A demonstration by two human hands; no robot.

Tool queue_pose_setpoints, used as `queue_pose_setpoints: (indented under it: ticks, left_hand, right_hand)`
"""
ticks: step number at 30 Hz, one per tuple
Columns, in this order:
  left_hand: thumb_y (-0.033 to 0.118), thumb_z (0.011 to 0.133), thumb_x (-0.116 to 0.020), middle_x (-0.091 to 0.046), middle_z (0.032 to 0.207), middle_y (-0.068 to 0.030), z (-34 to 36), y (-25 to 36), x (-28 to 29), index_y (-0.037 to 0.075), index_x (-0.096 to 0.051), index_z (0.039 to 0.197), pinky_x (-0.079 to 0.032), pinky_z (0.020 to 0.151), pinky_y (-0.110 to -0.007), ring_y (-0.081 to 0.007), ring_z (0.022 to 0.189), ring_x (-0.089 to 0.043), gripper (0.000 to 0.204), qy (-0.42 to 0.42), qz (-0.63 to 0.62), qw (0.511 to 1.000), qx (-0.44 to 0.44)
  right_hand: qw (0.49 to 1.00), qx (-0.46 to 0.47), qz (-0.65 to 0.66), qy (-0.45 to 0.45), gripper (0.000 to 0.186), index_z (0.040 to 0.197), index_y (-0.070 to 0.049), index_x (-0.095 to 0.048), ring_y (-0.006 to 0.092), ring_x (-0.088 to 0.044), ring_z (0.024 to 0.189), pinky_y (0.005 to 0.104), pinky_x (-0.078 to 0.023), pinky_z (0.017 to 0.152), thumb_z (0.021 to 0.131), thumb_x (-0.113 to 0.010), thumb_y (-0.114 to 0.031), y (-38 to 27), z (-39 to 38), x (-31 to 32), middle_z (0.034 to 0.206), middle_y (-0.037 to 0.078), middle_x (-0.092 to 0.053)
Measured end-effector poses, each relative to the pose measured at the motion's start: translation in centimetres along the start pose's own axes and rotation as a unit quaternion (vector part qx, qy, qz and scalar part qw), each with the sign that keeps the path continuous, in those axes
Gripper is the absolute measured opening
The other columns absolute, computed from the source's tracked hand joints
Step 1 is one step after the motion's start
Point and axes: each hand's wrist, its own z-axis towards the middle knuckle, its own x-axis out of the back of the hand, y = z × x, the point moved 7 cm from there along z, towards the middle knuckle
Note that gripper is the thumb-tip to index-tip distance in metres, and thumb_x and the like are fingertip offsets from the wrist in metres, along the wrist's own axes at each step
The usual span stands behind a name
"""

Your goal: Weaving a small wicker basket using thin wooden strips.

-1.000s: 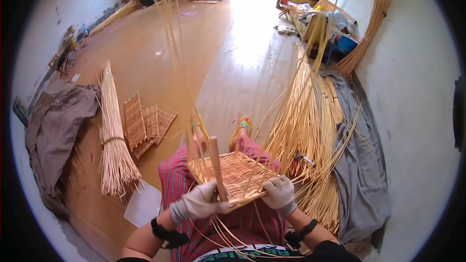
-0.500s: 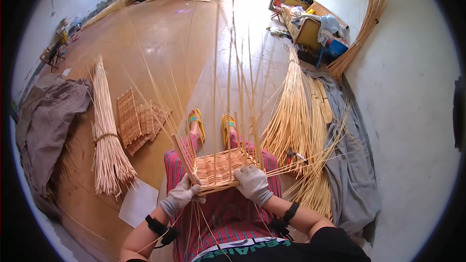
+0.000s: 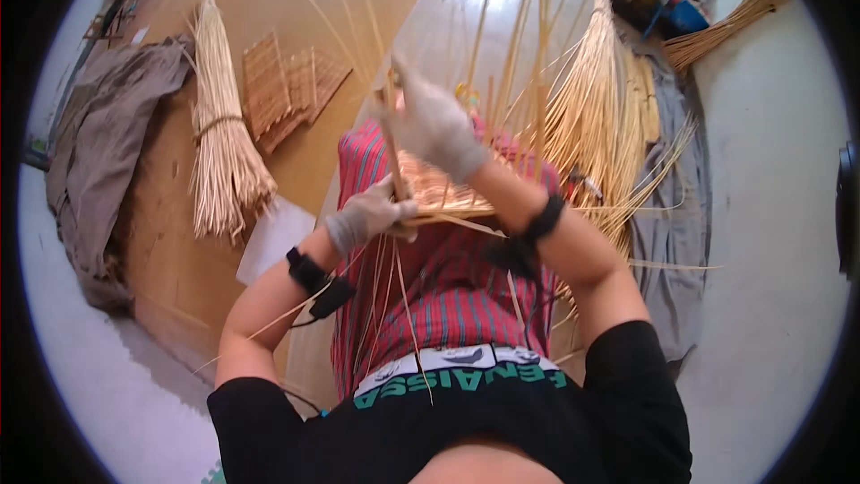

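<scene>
Your left hand (image 3: pixel 367 215) has its grip closed on the near left corner of the woven tray (image 3: pixel 423 188), above your striped trousers (image 3: pixel 439 296); your blurred right hand (image 3: pixel 439 133) and forearm (image 3: pixel 573 237) cover much of it, so whether that grip holds the stick (image 3: pixel 392 157) I cannot tell; upright canes (image 3: pixel 540 63) run past the upper edge

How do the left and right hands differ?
The left hand sits low, at the near-left corner of the woven base; the right hand is higher, near the top of the thick stick. The right hand looks blurrier than the left hand. Both wear pale gloves.
</scene>
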Motion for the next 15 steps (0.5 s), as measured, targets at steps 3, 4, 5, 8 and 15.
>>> queue_pose_setpoints:
  ticks: [3,4,5,8,15]
  left_hand:
    - [0.01,0.101,-0.067,-0.059,0.105,-0.0087,0.8,-1.4,0.1,0.006,-0.048,0.117,-0.068,0.076,-0.039,-0.0244,0.083,-0.072,0.025,0.003,-0.025,0.999,0.038]
    - [0.009,0.101,-0.066,-0.058,0.104,-0.0085,1.0,-1.0,-0.4,0.006,-0.048,0.116,-0.068,0.076,-0.039,-0.0244,0.084,-0.072,0.024,0.013,-0.025,0.998,0.048]
    - [0.01,0.102,-0.066,-0.059,0.106,-0.0091,0.8,-0.8,-0.7,0.006,-0.048,0.118,-0.068,0.075,-0.039,-0.0246,0.085,-0.073,0.025,0.015,-0.019,0.998,0.05]
    - [0.011,0.101,-0.067,-0.059,0.109,-0.0093,0.5,-1.1,-0.9,0.006,-0.047,0.125,-0.068,0.074,-0.038,-0.0247,0.089,-0.072,0.031,0.007,-0.054,0.998,0.033]
    - [0.02,0.1,-0.072,-0.066,0.111,-0.0111,-1.3,-2.2,0.6,0.003,-0.06,0.13,-0.067,0.076,-0.038,-0.0241,0.095,-0.072,0.036,0.058,-0.115,0.992,-0.014]
  right_hand:
    - [0.99,-0.105,-0.025,-0.096,0.061,0.132,0.005,-0.061,0.0428,-0.069,0.111,0.0463,-0.055,0.096,0.087,-0.071,-0.035,1.4,6.9,-2.0,0.118,0.03,-0.07]
    - [0.989,-0.107,-0.024,-0.096,0.061,0.132,0.005,-0.061,0.0428,-0.069,0.111,0.0463,-0.055,0.096,0.087,-0.071,-0.035,1.9,8.5,-1.5,0.118,0.03,-0.07]
    - [0.987,-0.083,-0.057,-0.125,0.057,0.129,0.005,-0.064,0.0422,-0.07,0.107,0.0451,-0.056,0.093,0.086,-0.071,-0.033,2.2,9.7,-1.8,0.119,0.029,-0.07]
    - [0.963,-0.047,-0.185,-0.192,0.045,0.12,0.004,-0.069,0.0403,-0.074,0.092,0.0433,-0.06,0.082,0.083,-0.069,-0.022,1.6,8.9,-1.5,0.114,0.025,-0.072]
    - [0.933,-0.124,0.287,0.178,0.012,0.1,0.0,-0.062,0.0106,-0.063,0.063,0.0254,-0.048,0.051,0.1,-0.066,-0.012,7.6,-10.7,9.5,0.077,0.009,-0.069]
